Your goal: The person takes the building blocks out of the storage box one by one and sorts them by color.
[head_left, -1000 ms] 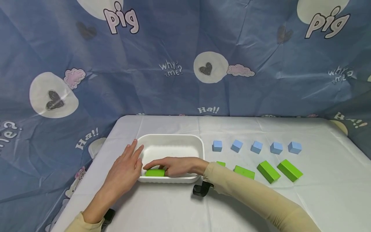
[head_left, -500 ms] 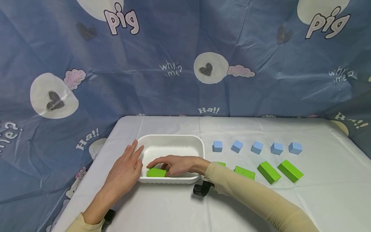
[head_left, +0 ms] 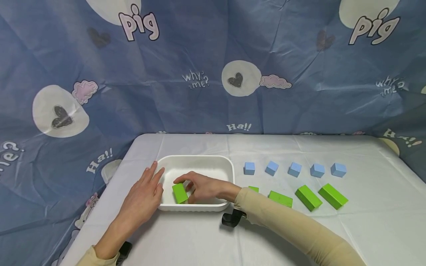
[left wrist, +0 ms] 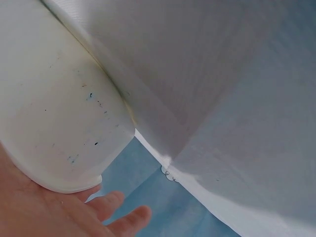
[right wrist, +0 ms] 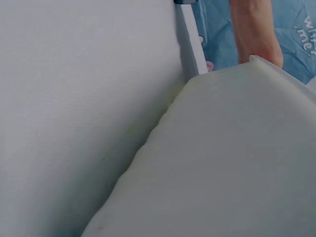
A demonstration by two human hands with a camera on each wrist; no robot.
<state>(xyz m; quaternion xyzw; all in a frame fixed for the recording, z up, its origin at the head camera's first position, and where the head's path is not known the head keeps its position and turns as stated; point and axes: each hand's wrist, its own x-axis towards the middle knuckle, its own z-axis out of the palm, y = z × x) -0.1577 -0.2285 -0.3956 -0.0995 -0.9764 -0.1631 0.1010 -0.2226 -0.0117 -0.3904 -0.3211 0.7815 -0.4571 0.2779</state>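
Observation:
A white plastic tray point(head_left: 199, 207) stands on the table, left of its middle. Inside its left half, my right hand point(head_left: 203, 187) pinches a green rectangular block point(head_left: 180, 193) between thumb and fingers, the block's long side pointing away from me. My left hand point(head_left: 143, 194) lies against the tray's left end with its fingers extended. In the left wrist view, that hand point(left wrist: 64, 210) touches the outer wall of the tray point(left wrist: 64, 98). The right wrist view shows the tray's outer side point(right wrist: 212, 158), which hides the right hand and the block there.
Right of the tray, several small blue cubes point(head_left: 294, 169) stand in a row. Nearer to me lie several green blocks point(head_left: 308, 197), one partly behind the right sleeve point(head_left: 286, 225). A white cloth covers the table point(head_left: 382, 221); a blue printed curtain point(head_left: 199, 48) hangs behind.
My right hand has turned the green block from lying crosswise along the tray's near wall to pointing away from me, lifting slightly. My left hand has stayed at the tray's left end.

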